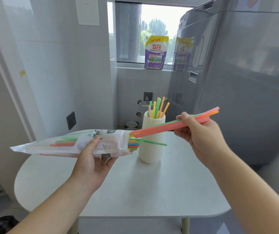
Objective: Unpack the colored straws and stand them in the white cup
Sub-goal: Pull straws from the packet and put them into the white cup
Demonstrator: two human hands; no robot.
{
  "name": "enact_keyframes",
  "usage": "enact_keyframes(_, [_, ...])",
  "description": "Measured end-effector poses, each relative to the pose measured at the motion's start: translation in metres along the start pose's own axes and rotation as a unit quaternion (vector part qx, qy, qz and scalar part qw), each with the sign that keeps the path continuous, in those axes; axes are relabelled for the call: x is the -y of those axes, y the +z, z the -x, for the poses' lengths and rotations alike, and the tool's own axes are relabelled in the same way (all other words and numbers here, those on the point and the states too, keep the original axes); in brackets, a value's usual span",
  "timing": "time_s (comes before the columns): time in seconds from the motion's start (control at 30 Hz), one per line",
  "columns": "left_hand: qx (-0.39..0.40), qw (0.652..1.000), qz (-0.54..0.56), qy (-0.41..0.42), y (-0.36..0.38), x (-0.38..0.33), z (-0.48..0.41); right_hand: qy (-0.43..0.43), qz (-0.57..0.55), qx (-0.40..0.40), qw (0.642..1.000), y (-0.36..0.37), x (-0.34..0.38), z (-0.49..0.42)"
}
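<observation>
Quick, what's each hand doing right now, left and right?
Left hand: closed around the straw bag, held above the table.
Right hand: closed on a few straws, partly out of the bag.

Two bare forearms in view, both uncovered to the frame edge; no sleeve visible on either. Left hand (94, 163) and right hand (201, 134): bare, no gloves, rings, watch or wristband visible. Fingernails short and unpainted where visible.

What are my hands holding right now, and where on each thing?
The left hand grips the straw bag around its middle. The right hand pinches a few pink, orange and green straws near their far ends, partly out of the bag.
</observation>
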State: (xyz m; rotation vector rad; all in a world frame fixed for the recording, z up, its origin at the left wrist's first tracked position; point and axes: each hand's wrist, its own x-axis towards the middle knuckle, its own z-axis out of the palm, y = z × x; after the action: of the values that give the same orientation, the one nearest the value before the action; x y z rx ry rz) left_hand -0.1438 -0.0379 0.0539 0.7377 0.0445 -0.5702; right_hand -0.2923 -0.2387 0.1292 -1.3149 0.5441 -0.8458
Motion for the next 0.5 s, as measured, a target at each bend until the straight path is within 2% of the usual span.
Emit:
enact_keyframes(0.17, [-0.006,1.000,0.011,0.009,-0.003,0.000,-0.006,-0.046,0.046,-0.009,0.998,-0.012,0.018,-0.004])
enact_keyframes(0.5, [-0.015,1.000,0.012,0.004,-0.003,0.001,-0.008,-0.026,0.018,-0.029,0.999,-0.014,0.015,-0.006])
